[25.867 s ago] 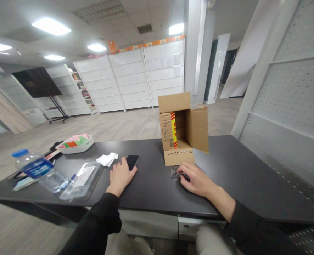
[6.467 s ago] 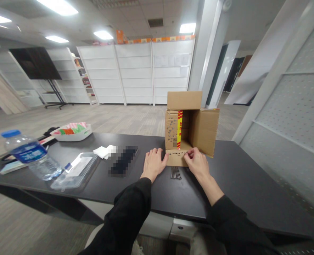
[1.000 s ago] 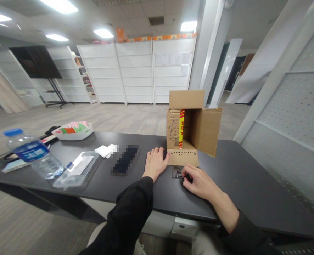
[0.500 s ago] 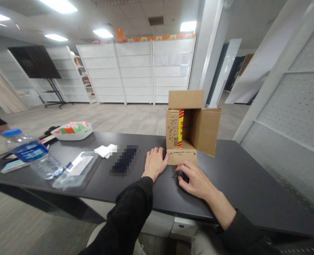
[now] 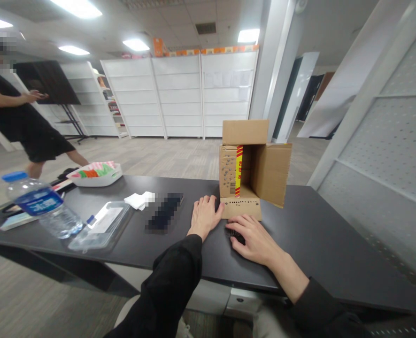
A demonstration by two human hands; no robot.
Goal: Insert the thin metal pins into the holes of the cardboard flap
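An opened cardboard box [image 5: 277, 173] lies with its mouth toward me, yellow-and-red tape along its left flap. Its lower flap [image 5: 241, 209] rests on the table and carries a row of small dark dots or holes. My left hand [image 5: 207, 216] lies flat on the tabletop at the flap's left edge, fingers stretched and thumb out. Just in front of the flap is a row of thin dark rods [image 5: 232, 231], too small to name. Over it lies my right hand [image 5: 255, 237], fingers stretched and thumb apart, partly covering the row.
Left on the dark table [image 5: 320, 244] are a blurred dark flat object [image 5: 165, 212], white tissue [image 5: 135, 200], a clear plastic case [image 5: 104, 225], a water bottle [image 5: 46, 206] and a white basket [image 5: 98, 180]. A person [image 5: 21, 112] stands beyond the table's left end.
My right hand has shifted slightly left, covering more of the dark rods. My left hand stays in place. A person has come further into view at the left.
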